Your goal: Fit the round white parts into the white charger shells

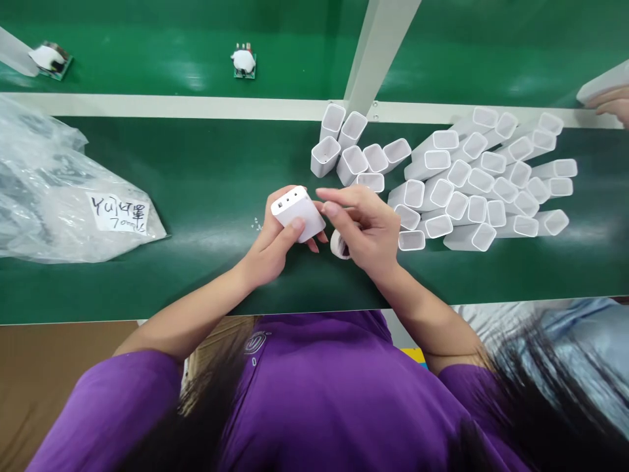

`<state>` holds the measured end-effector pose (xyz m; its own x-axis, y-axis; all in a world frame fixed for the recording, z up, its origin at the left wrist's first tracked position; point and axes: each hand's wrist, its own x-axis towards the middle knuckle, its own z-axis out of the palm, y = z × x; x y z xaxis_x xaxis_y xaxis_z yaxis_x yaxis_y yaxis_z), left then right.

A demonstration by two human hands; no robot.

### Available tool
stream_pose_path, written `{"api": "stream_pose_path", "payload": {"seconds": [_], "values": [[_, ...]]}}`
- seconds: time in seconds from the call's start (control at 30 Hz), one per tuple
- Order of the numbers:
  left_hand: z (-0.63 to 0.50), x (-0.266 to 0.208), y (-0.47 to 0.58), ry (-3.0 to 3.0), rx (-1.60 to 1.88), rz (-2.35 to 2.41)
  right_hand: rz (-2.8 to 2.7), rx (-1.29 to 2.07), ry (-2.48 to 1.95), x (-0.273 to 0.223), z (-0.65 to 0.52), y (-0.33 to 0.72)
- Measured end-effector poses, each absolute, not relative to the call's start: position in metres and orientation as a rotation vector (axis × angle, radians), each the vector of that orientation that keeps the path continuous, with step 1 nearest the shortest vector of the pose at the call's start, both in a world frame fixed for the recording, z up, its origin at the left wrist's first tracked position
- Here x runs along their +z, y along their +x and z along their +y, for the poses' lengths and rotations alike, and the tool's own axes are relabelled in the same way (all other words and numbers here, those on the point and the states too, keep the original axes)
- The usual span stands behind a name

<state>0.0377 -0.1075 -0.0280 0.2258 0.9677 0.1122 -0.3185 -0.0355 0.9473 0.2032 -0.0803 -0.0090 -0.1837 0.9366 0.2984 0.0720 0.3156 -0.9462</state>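
Note:
My left hand is closed round a white charger housing, thumb across its face. The end facing away from me has several small dark port openings. Close beside it, my right hand holds its thumb and index finger near each other, by the housing's right edge. Whether something thin is between those fingertips is too small to tell. Its lower fingers curl round a small white roll, which looks like tape or labels. Tiny pale scraps lie on the green bench left of my left hand.
Several open-ended white housings stand grouped at the right, with a smaller group behind my hands. A clear plastic bag with a handwritten label lies left. Small circuit boards sit beyond the pale rail. Another person's hand shows far right.

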Motion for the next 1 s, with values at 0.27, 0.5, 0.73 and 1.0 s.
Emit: {"api": "stream_pose_path", "payload": {"seconds": [0.27, 0.5, 0.73, 1.0], "values": [[-0.110, -0.024, 0.033, 1.215, 1.092, 0.814, -1.148, 1.415, -1.065, -0.010, -0.071, 0.206], [-0.121, -0.028, 0.039, 1.413, 0.999, 0.910, -1.418, 0.753, -1.118, -0.001, -0.084, 0.196], [-0.123, -0.022, 0.048, 1.476, 0.991, 0.990, -1.600, 0.345, -1.045, -0.004, -0.083, 0.190], [-0.124, -0.017, 0.048, 1.700, 0.836, 1.359, -1.675, 0.092, -0.966, -0.017, -0.085, 0.186]]}}
